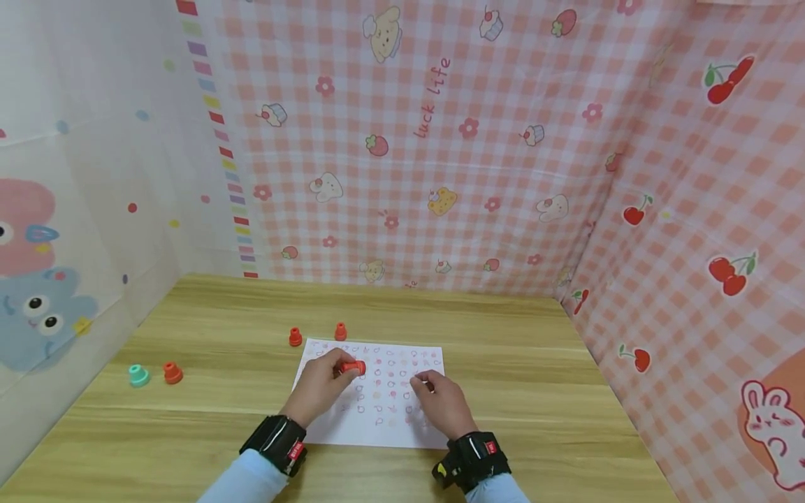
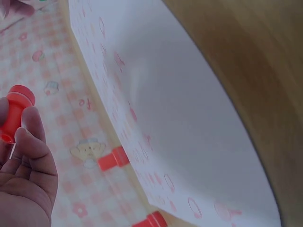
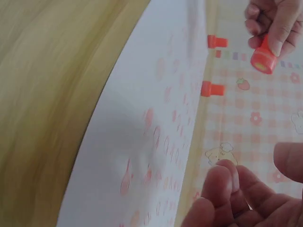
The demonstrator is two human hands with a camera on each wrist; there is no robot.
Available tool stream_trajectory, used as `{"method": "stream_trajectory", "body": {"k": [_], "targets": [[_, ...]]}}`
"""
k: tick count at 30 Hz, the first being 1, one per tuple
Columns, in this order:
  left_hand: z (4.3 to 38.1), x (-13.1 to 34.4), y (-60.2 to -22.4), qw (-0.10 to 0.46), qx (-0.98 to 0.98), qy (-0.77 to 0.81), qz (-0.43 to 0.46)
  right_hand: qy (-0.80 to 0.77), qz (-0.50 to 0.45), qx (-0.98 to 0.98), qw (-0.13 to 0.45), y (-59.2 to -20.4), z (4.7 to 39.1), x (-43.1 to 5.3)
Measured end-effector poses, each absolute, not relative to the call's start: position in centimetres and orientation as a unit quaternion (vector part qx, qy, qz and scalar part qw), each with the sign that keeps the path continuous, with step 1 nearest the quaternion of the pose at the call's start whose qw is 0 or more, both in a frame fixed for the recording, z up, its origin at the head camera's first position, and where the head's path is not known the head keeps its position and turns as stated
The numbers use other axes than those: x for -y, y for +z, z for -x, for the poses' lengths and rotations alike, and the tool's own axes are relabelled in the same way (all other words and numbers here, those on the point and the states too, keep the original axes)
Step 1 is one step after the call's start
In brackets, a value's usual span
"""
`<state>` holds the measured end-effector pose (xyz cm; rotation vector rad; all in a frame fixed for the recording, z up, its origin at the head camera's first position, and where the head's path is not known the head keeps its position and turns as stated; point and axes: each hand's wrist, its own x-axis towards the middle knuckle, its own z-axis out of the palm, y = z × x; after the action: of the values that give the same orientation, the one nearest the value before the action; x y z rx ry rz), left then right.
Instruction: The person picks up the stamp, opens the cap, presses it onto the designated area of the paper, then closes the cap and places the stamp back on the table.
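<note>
Between thumb and fingers my left hand (image 1: 319, 383) pinches a small red toy stamp (image 1: 357, 367), held on its side above a white paper sheet (image 1: 377, 438). In the right wrist view the stamp (image 3: 263, 61) shows its round wide end, with a yellowish centre. Small stamped marks, mostly red and pink with a few pale orange ones, cover much of the paper. Over the sheet's right part is my right hand (image 1: 445, 404), its fingers loosely bent and holding nothing; they appear close up in the right wrist view.
Just behind the paper stand two red stamps (image 1: 295, 337) (image 1: 340, 332). Off to the left, a turquoise stamp (image 1: 139, 376) and another red stamp (image 1: 172, 373) stand on the wooden table (image 1: 534, 391). A patterned cloth (image 1: 409, 168) hangs along the table's back and sides.
</note>
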<state>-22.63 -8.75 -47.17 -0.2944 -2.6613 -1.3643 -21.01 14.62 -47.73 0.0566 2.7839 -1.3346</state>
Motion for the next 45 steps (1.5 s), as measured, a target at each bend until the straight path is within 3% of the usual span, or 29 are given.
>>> {"method": "stream_trajectory", "body": {"k": [8, 18, 45], "targets": [[22.1, 7.5, -47.2, 0.058, 0.865, -0.481, 0.127, -0.560, -0.050, -0.825, 0.056, -47.8, 20.9, -14.1], [21.5, 5.9, -47.6, 0.040, 0.851, -0.490, 0.185, -0.638, -0.009, -0.763, 0.108, -47.3, 20.6, -13.0], [21.1, 5.1, -47.7, 0.031, 0.840, -0.498, 0.212, -0.725, 0.017, -0.666, 0.177, -47.6, 20.8, -12.4]]}}
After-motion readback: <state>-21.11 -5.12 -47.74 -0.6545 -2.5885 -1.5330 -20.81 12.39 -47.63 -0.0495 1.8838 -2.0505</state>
